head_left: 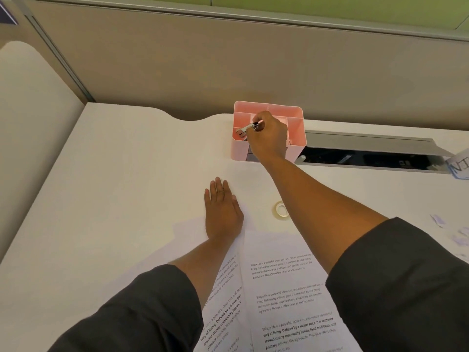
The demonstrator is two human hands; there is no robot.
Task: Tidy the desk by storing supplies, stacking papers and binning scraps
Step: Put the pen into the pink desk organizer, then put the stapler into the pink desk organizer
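Pink plastic organiser (297,138), split into several compartments, stands at upper centre of the frame, at the far edge of a pale desk (114,186), just in front of a beige partition wall (228,72). The right hand (269,135) reaches over the organiser's front compartments, fingers curled around a small metal tool (250,129), possibly a stapler, though it is too small to tell for certain. The tool's silver end points left, just above the organiser's left front compartment.

Right of the organiser, touching its side, a long cable slot (368,156) with a raised grey lid runs along the desk's far edge toward the right of the frame. At the right edge sits a partly visible white container with blue lettering (459,168), and below it some pale paper scraps (439,221).

The left hand (223,212) lies flat in the centre of the frame, fingers straight and close together, palm pressing the top of printed paper sheets (286,288). These sheets fan out toward the lower centre, overlapping, between two dark sleeves. A roll of clear tape (281,210) lies on the desk just right of the left hand, between both arms.

Left of the hands, the desk surface stretches broad and bare to its curved left edge, where a second pale desktop (30,123) adjoins at upper left.
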